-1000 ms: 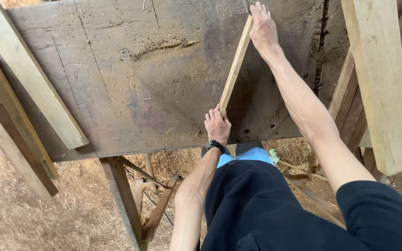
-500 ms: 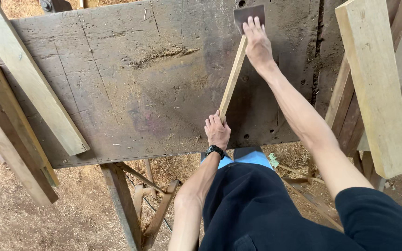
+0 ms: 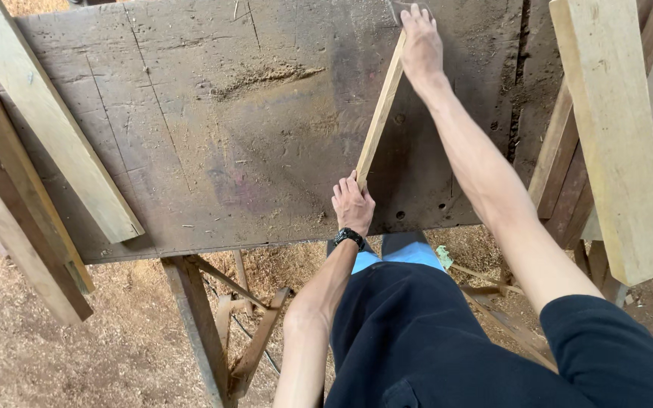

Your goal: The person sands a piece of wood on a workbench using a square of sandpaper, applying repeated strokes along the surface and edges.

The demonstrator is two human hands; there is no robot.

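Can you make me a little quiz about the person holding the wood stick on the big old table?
1. True or false: the left hand holds the near end of the thin wood strip.
2. Where is the right hand? A) at the strip's far end B) on the floor C) on the wide plank
3. Fill in: the left wrist wears a black ____.

Key: 1 true; 2 A; 3 watch. The strip lies on the worn workbench; a pale plank lies at the right.
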